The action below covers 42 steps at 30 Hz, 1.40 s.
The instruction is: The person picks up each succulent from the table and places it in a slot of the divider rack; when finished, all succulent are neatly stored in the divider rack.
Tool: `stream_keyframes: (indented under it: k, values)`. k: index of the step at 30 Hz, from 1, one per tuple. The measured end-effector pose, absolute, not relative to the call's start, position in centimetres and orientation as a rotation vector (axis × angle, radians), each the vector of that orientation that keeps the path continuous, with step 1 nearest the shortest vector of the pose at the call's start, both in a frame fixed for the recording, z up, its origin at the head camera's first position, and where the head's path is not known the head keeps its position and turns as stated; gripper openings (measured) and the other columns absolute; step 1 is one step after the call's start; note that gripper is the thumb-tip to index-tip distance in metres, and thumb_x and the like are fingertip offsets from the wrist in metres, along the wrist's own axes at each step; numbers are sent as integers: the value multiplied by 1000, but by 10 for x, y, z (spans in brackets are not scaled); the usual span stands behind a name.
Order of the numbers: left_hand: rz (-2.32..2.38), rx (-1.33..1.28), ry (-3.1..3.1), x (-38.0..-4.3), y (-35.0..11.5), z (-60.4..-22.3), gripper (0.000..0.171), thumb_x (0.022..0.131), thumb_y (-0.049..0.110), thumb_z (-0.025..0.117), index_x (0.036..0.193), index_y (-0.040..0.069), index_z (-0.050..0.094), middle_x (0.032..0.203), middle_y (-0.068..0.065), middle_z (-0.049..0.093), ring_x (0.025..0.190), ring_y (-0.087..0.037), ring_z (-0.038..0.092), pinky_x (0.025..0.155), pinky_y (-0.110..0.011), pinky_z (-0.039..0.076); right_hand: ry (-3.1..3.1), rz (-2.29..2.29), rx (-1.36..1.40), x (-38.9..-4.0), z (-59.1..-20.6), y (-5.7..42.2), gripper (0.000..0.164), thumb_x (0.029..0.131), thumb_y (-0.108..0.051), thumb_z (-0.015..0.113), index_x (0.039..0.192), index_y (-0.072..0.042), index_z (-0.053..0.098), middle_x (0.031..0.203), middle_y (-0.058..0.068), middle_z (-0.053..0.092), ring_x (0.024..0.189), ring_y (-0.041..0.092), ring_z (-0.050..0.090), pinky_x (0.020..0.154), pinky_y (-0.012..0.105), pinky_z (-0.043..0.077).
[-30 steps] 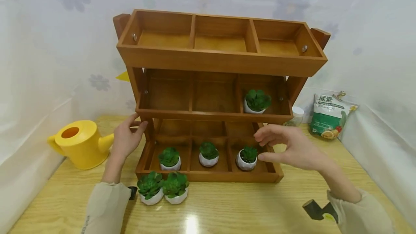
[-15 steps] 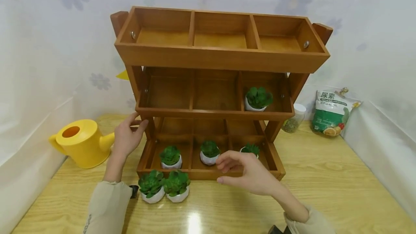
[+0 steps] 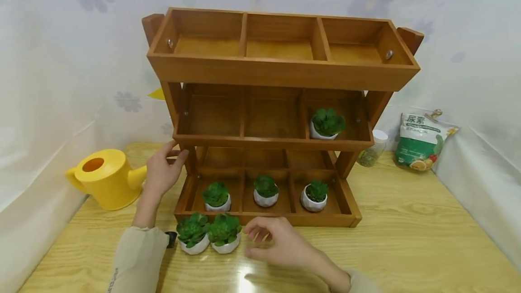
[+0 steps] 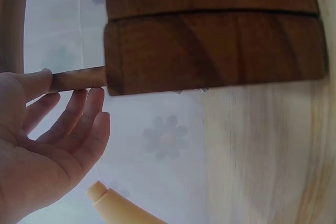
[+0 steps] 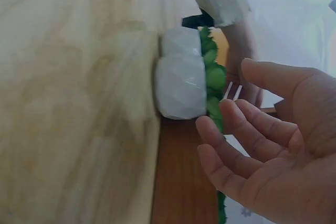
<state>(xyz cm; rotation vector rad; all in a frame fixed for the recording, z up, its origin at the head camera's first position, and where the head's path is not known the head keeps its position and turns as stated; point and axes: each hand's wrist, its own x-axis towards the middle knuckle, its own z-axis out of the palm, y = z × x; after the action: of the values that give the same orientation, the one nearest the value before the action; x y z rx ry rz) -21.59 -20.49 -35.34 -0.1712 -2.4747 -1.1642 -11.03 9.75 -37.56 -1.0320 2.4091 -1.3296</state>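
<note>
A three-tier wooden plant shelf [image 3: 285,72] stands on the table. My left hand [image 3: 163,171] holds its left upright; in the left wrist view, thumb and fingers lie on opposite sides of the wooden post [image 4: 79,79]. Two potted succulents stand side by side before the shelf: a left one [image 3: 195,245] and a right one [image 3: 225,244], in white faceted pots. My right hand [image 3: 281,241] hovers just right of the right one, fingers loosely bent with nothing between them. In the right wrist view, the nearer white pot [image 5: 181,86] sits just beyond the fingertips.
Three small succulents, among them the middle one [image 3: 266,196], stand in the bottom tier's compartments. Another succulent [image 3: 327,124] sits in the middle tier's right compartment. A yellow watering can [image 3: 107,182] is at left. A lidded jar [image 3: 372,150] and a green-white bag [image 3: 421,144] stand at right.
My right hand has moved left and down, from beside the bottom tier's right succulent to the two pots in front. My left hand stays on the post. The view has shifted slightly.
</note>
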Motion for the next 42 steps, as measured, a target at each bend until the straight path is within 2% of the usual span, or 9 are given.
stream_keyframes:
  k: [4, 13, 15, 19, 22, 25, 30, 36, 42]
  values:
    - [-1163, -173, -2460, -216, -204, -353, 47, 99, 26, 54, 140, 2, 48, 118, -30, 60, 93, -46, 65, 77, -55, 54, 2432, -1293, -1007, -109, -381, 93, 30, 85, -18, 74, 110, -4, 64, 101, 7, 67, 82, 13, 64, 75, 25, 54]
    - [-1165, -201, -2428, -217, -205, -353, 45, 99, 23, 55, 139, 2, 49, 125, -28, 57, 98, -44, 64, 78, -55, 54, 2643, -1219, -864, -110, -389, 78, 39, 79, -28, 79, 107, -6, 64, 99, 5, 67, 82, 13, 62, 72, 23, 52]
    - [-1163, -199, -2424, -217, -205, -353, 45, 98, 22, 55, 138, 2, 50, 124, -29, 58, 97, -44, 64, 78, -55, 54, 2654, -1194, -826, -111, -391, 75, 48, 78, -31, 80, 115, -6, 62, 104, 5, 68, 89, 14, 64, 77, 25, 52]
    - [-1159, -189, -2437, -217, -205, -354, 46, 99, 23, 55, 139, 2, 49, 122, -29, 59, 95, -45, 64, 78, -55, 54, 2645, -1136, -801, -111, -397, 67, 68, 78, -37, 79, 132, -3, 53, 125, 8, 61, 115, 21, 57, 96, 35, 48]
    - [-1166, -183, -2449, -216, -205, -354, 47, 99, 25, 54, 140, 2, 48, 123, -29, 58, 97, -45, 64, 79, -55, 54, 2637, -1135, -794, -110, -401, 62, 72, 80, -38, 78, 136, -3, 49, 133, 9, 55, 123, 24, 51, 101, 39, 44]
    - [-1175, -174, -2457, -216, -205, -354, 47, 99, 25, 54, 140, 2, 48, 124, -29, 57, 98, -45, 63, 79, -55, 53, 2651, -1162, -771, -110, -403, 58, 71, 79, -37, 78, 135, -2, 51, 132, 9, 56, 122, 25, 51, 101, 40, 44]
    - [-1170, -174, -2470, -216, -206, -354, 48, 99, 26, 53, 140, 2, 48, 121, -30, 59, 95, -45, 64, 78, -55, 54, 2689, -1231, -739, -109, -403, 52, 64, 78, -40, 79, 127, -6, 57, 121, 3, 62, 114, 20, 56, 96, 36, 47]
    - [-1204, -198, -2448, -215, -213, -354, 47, 96, 21, 60, 137, -1, 51, 110, -31, 64, 92, -45, 65, 77, -55, 54, 2694, -1262, -683, -109, -403, 49, 58, 75, -41, 81, 118, -9, 60, 111, 0, 65, 105, 15, 59, 88, 31, 50]
    - [-1319, -217, -2425, -214, -215, -349, 48, 95, 23, 61, 136, 1, 52, 117, -28, 62, 103, -43, 63, 84, -54, 52, 2671, -1246, -645, -110, -402, 54, 59, 73, -39, 82, 119, -8, 59, 111, 4, 66, 103, 18, 61, 87, 32, 50]
